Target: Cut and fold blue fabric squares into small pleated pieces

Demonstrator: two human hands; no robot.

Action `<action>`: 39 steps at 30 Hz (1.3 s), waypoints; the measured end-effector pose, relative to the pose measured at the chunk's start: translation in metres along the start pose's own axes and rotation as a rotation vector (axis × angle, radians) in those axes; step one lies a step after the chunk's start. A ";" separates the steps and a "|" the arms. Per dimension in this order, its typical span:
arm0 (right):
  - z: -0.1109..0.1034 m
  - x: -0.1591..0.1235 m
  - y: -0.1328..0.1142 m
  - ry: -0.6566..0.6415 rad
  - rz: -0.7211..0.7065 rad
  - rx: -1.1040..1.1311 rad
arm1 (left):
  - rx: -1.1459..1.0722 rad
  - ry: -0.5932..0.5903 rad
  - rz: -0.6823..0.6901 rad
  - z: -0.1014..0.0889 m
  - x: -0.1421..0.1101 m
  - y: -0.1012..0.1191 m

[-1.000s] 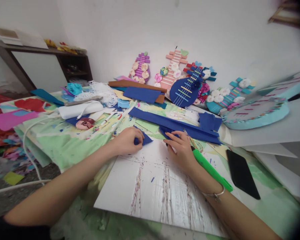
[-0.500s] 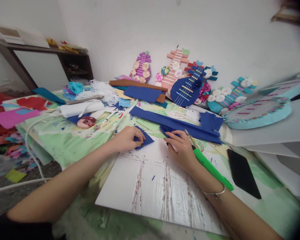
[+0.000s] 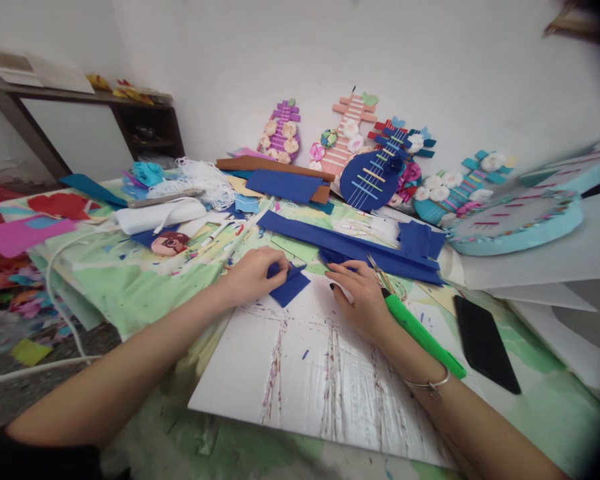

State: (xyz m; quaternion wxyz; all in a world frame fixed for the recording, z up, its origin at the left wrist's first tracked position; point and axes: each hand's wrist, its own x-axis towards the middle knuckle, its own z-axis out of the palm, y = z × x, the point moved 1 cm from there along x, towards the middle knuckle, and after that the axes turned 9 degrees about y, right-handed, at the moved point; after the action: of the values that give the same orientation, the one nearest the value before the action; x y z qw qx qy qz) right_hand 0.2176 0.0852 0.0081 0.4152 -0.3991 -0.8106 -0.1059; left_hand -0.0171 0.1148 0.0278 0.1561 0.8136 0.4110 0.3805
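Observation:
My left hand (image 3: 257,273) pinches a small piece of dark blue paper (image 3: 291,290) between thumb and fingers, over the far edge of a scored white board (image 3: 300,393). My right hand (image 3: 363,293) rests near that board's far right, fingers stretched out and thumb apart. Just beyond its fingertips lies another blue piece (image 3: 333,256), partly hidden by the hand. Gold-handled scissors (image 3: 395,285) lie beyond my right hand. A green tool with a black end (image 3: 423,333), which looks like a cutter, lies beside my right wrist.
A long blue strip (image 3: 340,243) crosses the table behind my hands. A black phone (image 3: 486,343) lies to the right. Decorated lute-shaped crafts (image 3: 373,180) lean against the wall. White string (image 3: 205,183), a white pouch (image 3: 161,217) and a cable (image 3: 55,280) are on the left.
The blue piece in my left hand has turned and its upper part now looks folded or lifted, with a flat corner toward me. My right hand has barely moved.

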 end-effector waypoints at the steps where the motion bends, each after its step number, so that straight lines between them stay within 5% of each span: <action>1: -0.001 0.001 -0.001 -0.011 0.032 0.031 | -0.005 0.062 0.054 0.000 -0.001 0.002; 3: -0.003 0.001 -0.004 -0.055 0.105 0.111 | -0.010 0.126 0.211 0.004 -0.005 0.008; 6: -0.004 0.001 -0.011 -0.166 0.066 0.207 | 0.046 -0.026 0.434 0.015 -0.012 0.017; 11: -0.004 0.001 -0.016 -0.160 -0.075 0.138 | 0.122 -0.188 0.542 0.028 -0.016 0.020; 20: -0.004 0.003 -0.011 -0.147 -0.119 0.197 | 0.043 -0.279 0.348 0.019 -0.016 0.014; 27: -0.004 0.000 -0.010 -0.228 -0.048 0.344 | 0.171 -0.351 0.289 0.016 -0.013 0.004; 32: -0.005 0.001 -0.011 -0.278 -0.056 0.362 | 0.335 -0.385 0.126 0.013 -0.010 -0.014; 39: -0.006 0.002 -0.011 -0.214 -0.147 0.340 | 0.544 -0.263 -0.091 0.003 -0.005 -0.033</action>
State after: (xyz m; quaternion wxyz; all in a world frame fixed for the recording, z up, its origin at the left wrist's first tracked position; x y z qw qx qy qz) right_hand 0.2121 0.0758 0.0154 0.3794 -0.2723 -0.8831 0.0452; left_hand -0.0352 0.1309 0.0047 0.0010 0.8485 0.5101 0.1407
